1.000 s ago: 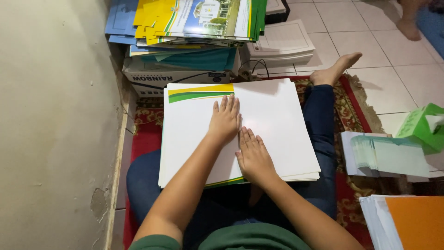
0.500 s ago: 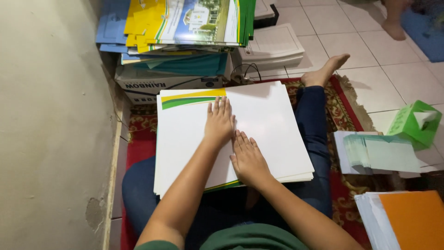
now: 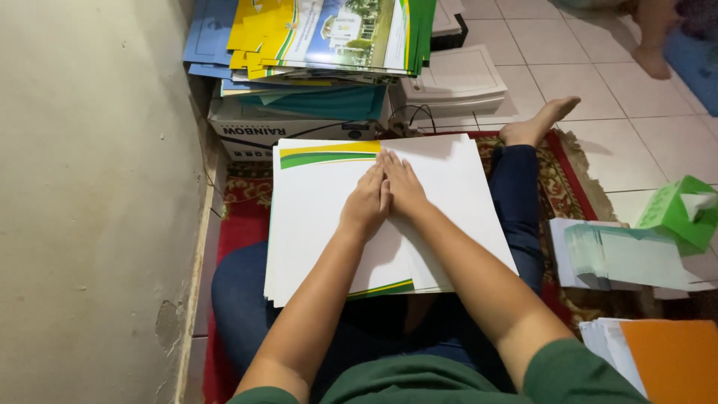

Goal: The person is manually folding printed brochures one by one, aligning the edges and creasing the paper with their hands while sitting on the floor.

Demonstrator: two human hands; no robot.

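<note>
The stack of white card sheets (image 3: 419,224) lies across your lap, its top sheet edged with a green-and-yellow band at the far side, the pile fanned slightly to the right. Change since half a second ago: your hands were staggered, left ahead of right; now the left hand (image 3: 366,206) and right hand (image 3: 404,187) sit side by side, thumbs touching, both further up toward the band. Reading: a flat sweep along the middle of the sheet, as in pressing it down. Neither grip closes on anything; fingers are extended, together, palms flat on the top sheet. The stack is under the hands, not in them. Beyond: cardboard box (image 3: 299,129) with printed folders (image 3: 336,34) on top, patterned rug (image 3: 247,202) beneath, green tissue box (image 3: 680,213) to your right.
</note>
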